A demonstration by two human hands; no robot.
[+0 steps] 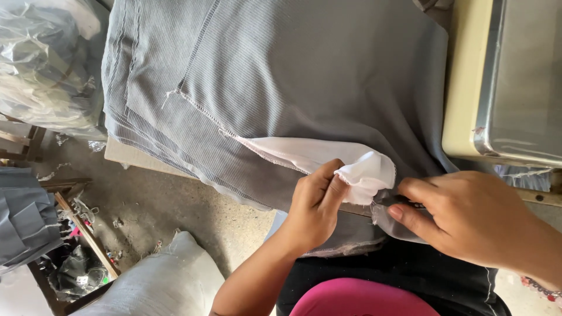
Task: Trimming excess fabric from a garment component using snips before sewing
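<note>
A stack of grey ribbed fabric pieces (304,70) lies over the table in front of me. A white cloth lining (328,158) is folded out from the edge of the top grey piece. My left hand (313,208) pinches the bunched end of the white cloth between thumb and fingers. My right hand (468,216) presses flat on the grey fabric just to the right of the white cloth, fingers pointing left and close together.
A cream machine body with a shiny metal plate (509,82) stands at the right. Clear plastic bags of cloth (47,64) lie at the left. Below are a white sack (170,281), more grey fabric (23,216), wooden slats and scraps on a concrete floor.
</note>
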